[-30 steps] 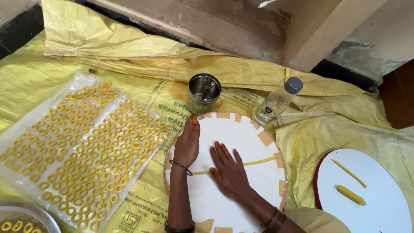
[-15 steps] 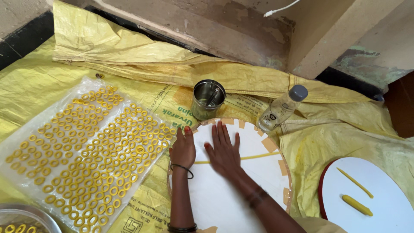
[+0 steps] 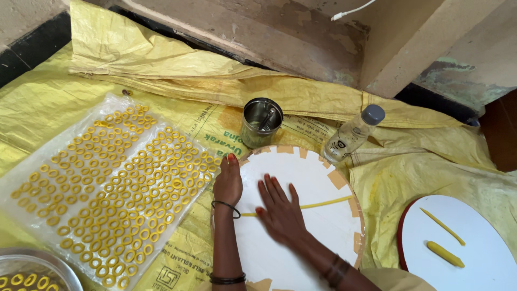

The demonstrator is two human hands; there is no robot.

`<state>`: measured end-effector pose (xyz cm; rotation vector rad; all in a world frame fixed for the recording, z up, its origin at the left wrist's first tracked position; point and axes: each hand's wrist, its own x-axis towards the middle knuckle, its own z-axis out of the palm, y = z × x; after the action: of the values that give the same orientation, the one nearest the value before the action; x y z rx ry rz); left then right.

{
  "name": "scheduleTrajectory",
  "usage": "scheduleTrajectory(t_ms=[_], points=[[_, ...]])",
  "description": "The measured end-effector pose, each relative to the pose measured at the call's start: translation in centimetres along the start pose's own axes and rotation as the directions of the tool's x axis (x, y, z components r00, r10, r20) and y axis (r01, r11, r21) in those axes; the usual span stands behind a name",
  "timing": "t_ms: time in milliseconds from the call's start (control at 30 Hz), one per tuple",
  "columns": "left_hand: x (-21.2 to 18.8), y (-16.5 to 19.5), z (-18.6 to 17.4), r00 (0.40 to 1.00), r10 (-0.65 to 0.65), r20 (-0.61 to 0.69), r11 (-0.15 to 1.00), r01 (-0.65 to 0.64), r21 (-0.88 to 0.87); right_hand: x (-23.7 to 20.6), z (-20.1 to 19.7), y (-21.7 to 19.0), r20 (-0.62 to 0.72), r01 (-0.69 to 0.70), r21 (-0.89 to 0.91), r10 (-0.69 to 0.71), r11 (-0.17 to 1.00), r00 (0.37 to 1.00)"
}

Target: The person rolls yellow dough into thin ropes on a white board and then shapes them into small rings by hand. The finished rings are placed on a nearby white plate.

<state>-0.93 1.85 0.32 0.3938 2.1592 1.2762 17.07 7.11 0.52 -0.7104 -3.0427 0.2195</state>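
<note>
Head view, clear bottle [image 3: 353, 134], white label, beside round white board [image 3: 301, 172]

Two round white boards [image 3: 301, 178] [image 3: 458, 237], one steel cup [image 3: 260, 123], one bottle [image 3: 353, 134], three dough strips [image 3: 323, 205] [image 3: 442, 226] [image 3: 445, 254], perhaps two hundred yellow rings [image 3: 107, 183].

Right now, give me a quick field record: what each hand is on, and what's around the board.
left hand: flat on the round white board, near its left edge
right hand: palm down on a thin yellow dough strand
behind board: steel cup, clear bottle
left side: plastic sheet of yellow rings
right side: second white board with two yellow pieces
</note>
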Motion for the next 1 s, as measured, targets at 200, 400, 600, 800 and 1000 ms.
scheduleTrajectory(t_ms=[200, 400, 600, 800, 1000], points=[[0.1, 0.1, 0.0, 1.0, -0.003, 0.023, 1.0, 0.003, 0.018, -5.4, -0.1, -0.8, 0.128, -0.03, 0.113, 0.016, 0.993, 0.992], [-0.1, 0.0, 0.1, 1.0, 0.003, 0.015, 1.0, -0.003, -0.007, -0.7, 1.1, -1.9, -0.042, 0.016, 0.013, -0.016, 1.0, 0.999], [0.1, 0.1, -0.2, 0.999, -0.029, 0.039, 0.998, 0.031, -0.056, 9.8, 0.4, -0.6, -0.191, -0.082, 0.091, 0.098, 0.993, 0.977], [0.4, -0.5, -0.2, 0.999, 0.006, 0.043, 0.99, 0.0, -0.141, 8.8, 0.3, -1.1, -0.167, -0.005, 0.076, 0.017, 0.997, 0.986], [0.9, -0.8, -0.1, 0.998, -0.003, 0.056, 0.989, 0.011, -0.149, 0.5, -0.1, -3.0, 0.009, 0.094, 0.063, -0.095, 0.994, 0.995]])
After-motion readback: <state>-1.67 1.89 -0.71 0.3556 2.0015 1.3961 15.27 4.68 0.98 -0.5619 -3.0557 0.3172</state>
